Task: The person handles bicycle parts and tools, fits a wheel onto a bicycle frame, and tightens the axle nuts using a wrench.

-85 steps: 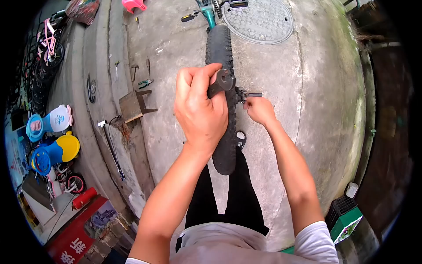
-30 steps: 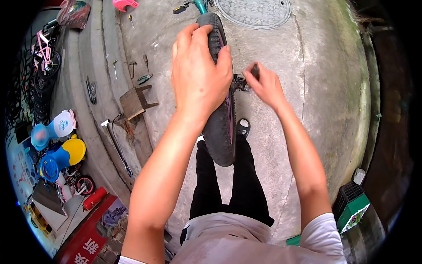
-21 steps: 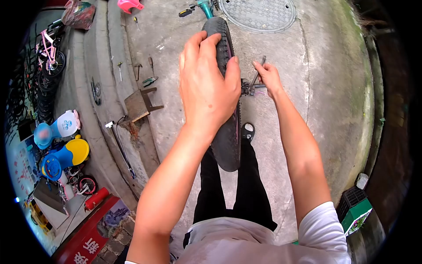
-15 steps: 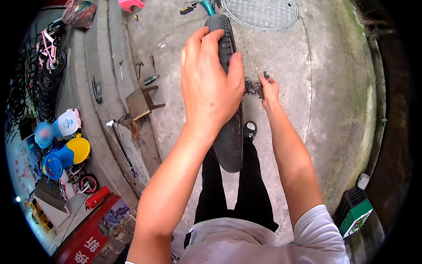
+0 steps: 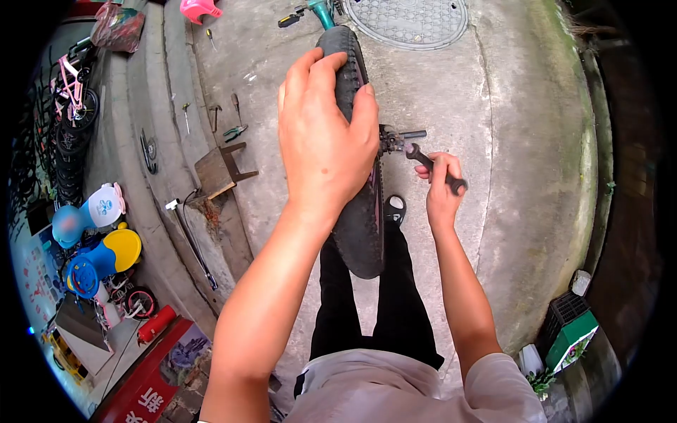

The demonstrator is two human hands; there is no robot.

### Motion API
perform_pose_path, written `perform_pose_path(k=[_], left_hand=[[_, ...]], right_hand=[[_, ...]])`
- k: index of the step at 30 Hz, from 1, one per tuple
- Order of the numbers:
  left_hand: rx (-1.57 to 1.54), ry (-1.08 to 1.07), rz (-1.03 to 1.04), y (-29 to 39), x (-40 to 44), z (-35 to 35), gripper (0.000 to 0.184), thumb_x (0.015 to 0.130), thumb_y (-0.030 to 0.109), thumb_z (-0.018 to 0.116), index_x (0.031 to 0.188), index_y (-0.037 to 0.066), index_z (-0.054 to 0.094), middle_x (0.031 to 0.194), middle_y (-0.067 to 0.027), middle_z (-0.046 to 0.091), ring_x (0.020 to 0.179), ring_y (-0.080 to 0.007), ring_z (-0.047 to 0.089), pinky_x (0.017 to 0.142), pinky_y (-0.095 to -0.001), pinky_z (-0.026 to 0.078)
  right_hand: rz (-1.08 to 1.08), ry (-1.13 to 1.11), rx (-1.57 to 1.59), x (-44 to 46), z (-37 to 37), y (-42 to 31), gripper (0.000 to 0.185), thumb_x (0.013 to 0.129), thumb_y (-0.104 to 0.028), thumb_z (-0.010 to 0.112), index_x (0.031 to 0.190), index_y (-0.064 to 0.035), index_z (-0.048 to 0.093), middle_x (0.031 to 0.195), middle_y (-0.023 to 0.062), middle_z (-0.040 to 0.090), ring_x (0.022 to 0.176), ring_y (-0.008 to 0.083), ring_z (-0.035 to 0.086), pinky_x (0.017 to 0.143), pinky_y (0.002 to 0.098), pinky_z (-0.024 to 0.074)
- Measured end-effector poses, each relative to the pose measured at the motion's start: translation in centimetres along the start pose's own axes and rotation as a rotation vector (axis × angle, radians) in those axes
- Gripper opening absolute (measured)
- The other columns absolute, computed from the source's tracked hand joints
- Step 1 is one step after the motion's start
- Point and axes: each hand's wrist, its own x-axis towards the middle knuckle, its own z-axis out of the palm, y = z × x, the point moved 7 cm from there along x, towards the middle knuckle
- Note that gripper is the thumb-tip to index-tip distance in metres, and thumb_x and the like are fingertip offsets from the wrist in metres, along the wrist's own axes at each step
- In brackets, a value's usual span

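A bicycle wheel with a black knobbly tire (image 5: 361,243) stands upright in front of me, its tread towards my body. My left hand (image 5: 328,134) is wrapped over the tire from the left, fingers across the tread and thumb on the far side. In my right hand (image 5: 444,194) is a dark wrench (image 5: 436,168), gripped by its middle. The wrench's upper jaw is close to the axle end (image 5: 392,141) on the wheel's right side; whether they touch I cannot tell. A short dark bar (image 5: 414,134) sticks out beside the axle. Part of a teal frame (image 5: 322,13) shows beyond the wheel.
On the left, pliers (image 5: 235,132), a hammer (image 5: 214,118) and a screwdriver (image 5: 210,39) lie near a small wooden stool (image 5: 218,171). A floor pump (image 5: 194,240) lies by the steps. A round manhole cover (image 5: 409,20) is ahead, a green crate (image 5: 570,338) at right.
My right hand has moved back and right from the axle, and the wrench now shows clearly in it. My left hand stays on the tire. The view has shifted slightly.
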Motion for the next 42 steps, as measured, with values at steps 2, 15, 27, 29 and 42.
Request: perform_pose_path(k=[2, 15, 27, 29, 42], left_hand=[[0.000, 0.001, -0.001, 0.0, -0.1, -0.1, 0.035, 0.089, 0.015, 0.069, 0.120, -0.002, 0.065, 0.129, -0.0211, 0.063, 0.119, -0.0384, 0.061, 0.103, -0.0426, 0.048], [-0.005, 0.038, 0.053, 0.1, 0.0, -0.2, 0.035, 0.089, 0.015, 0.069, 0.119, -0.003, 0.066, 0.124, -0.0215, 0.066, 0.113, -0.0386, 0.065, 0.099, -0.0416, 0.050], [-0.044, 0.015, 0.019, -0.4, 0.3, 0.1, 0.036, 0.087, 0.015, 0.069, 0.118, -0.003, 0.065, 0.128, -0.0265, 0.061, 0.118, -0.0437, 0.059, 0.103, -0.0481, 0.046], [-0.044, 0.016, 0.019, -0.4, 0.2, 0.1, 0.036, 0.087, 0.016, 0.069, 0.118, -0.003, 0.065, 0.129, -0.0265, 0.061, 0.118, -0.0436, 0.059, 0.103, -0.0480, 0.046], [-0.056, 0.039, -0.012, -0.5, 0.5, 0.2, 0.033, 0.088, 0.016, 0.068, 0.115, -0.003, 0.068, 0.123, -0.0237, 0.065, 0.113, -0.0410, 0.063, 0.100, -0.0444, 0.049]], right_hand=[[-0.247, -0.148, -0.426, -0.8, 0.4, -2.3, 0.016, 0.102, -0.016, 0.065, 0.097, -0.0009, 0.066, 0.084, 0.0092, 0.071, 0.071, 0.0137, 0.069, 0.062, 0.0308, 0.0526], [-0.868, -0.460, -0.797, -3.5, 4.1, -3.7, 0.022, 0.081, -0.015, 0.082, 0.099, -0.0122, 0.068, 0.077, 0.0047, 0.062, 0.067, 0.0242, 0.063, 0.059, 0.0372, 0.0507], [0.132, -0.678, -0.519, 11.1, 10.8, 2.2, 0.037, 0.099, -0.037, 0.069, 0.094, -0.0003, 0.069, 0.065, 0.0026, 0.061, 0.057, 0.0100, 0.055, 0.054, 0.0287, 0.0417], [0.368, -0.662, -0.493, 11.5, 10.7, 5.3, 0.038, 0.100, -0.038, 0.068, 0.092, -0.0015, 0.070, 0.065, 0.0005, 0.060, 0.055, 0.0089, 0.049, 0.052, 0.0272, 0.0379], [-0.580, -0.444, -0.737, 2.8, 5.4, -4.3, 0.016, 0.100, -0.019, 0.065, 0.102, -0.0031, 0.063, 0.087, 0.0140, 0.069, 0.075, 0.0389, 0.068, 0.067, 0.0441, 0.0538]])
